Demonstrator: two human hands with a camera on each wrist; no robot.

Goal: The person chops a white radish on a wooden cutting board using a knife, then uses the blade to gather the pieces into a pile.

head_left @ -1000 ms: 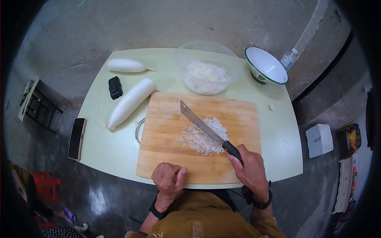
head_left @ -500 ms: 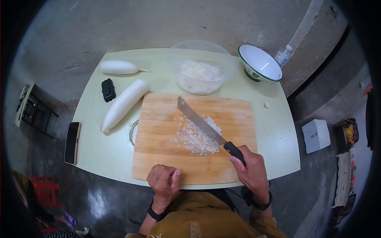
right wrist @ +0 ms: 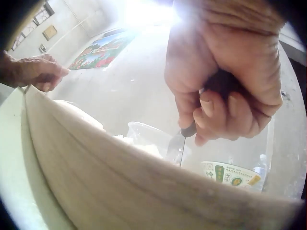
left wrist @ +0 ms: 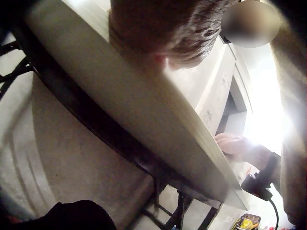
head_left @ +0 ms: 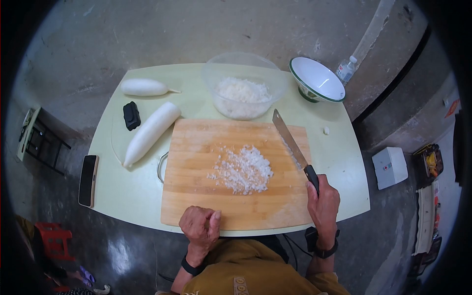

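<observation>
My right hand (head_left: 324,200) grips the black handle of a kitchen knife (head_left: 291,143) over the right side of the wooden cutting board (head_left: 191,152). The blade points away from me, with white bits along its edge. In the right wrist view, the fingers (right wrist: 235,108) wrap round the handle. A pile of finely chopped white pieces (head_left: 245,171) lies in the middle of the board. My left hand (head_left: 199,228) has its fingers curled in, thumb alongside, holding nothing, at the board's near left edge.
Two white radishes (head_left: 152,132) and a black case (head_left: 132,115) lie left of the board, a phone (head_left: 88,181) at the table's left edge. Behind stand a clear plastic bowl (head_left: 243,112) of white shreds, a green-rimmed bowl (head_left: 319,81) and a bottle (head_left: 346,70).
The knife has moved right, off the chopped pile to the board's right side, its tip swinging from upper left over the pile to the right. The left hand stays at the board's near edge.
</observation>
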